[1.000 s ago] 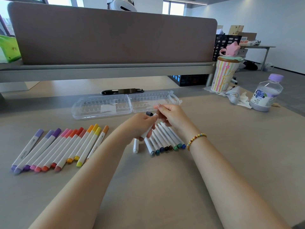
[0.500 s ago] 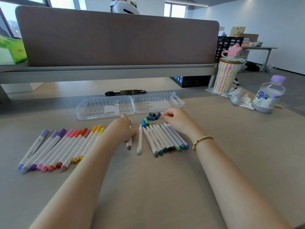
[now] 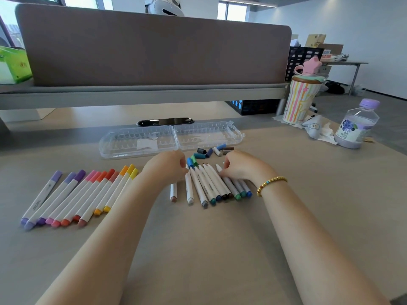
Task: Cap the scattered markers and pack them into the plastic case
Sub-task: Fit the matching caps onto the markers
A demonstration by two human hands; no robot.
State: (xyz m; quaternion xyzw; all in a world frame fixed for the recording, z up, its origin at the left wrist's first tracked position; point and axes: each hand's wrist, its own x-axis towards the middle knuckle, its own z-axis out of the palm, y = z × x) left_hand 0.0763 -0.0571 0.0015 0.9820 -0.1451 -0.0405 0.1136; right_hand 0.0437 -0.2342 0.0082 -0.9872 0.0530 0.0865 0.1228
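An open clear plastic case [image 3: 141, 143] lies empty at the back of the desk. To the left, several capped markers [image 3: 77, 194] in purple, pink, orange and yellow lie in a row. In the middle lie several uncapped markers [image 3: 209, 186], with loose caps [image 3: 209, 151] just beyond them. My left hand [image 3: 165, 167] has its fingers curled at the top end of a white marker [image 3: 189, 188]. A brown-ended marker [image 3: 173, 191] lies under its wrist. My right hand [image 3: 241, 167] curls its fingers round the top of an uncapped marker in the row.
A striped cup [image 3: 297, 100] with a pink lid, crumpled tissue [image 3: 319, 130] and a purple-capped bottle [image 3: 354, 126] stand at the right rear. A brown divider panel [image 3: 154, 47] walls off the back. A black cable slot [image 3: 165, 122] sits behind the case.
My left hand set down the marker it held, then shifted right to the white marker. My right hand came down from the caps onto the uncapped row.
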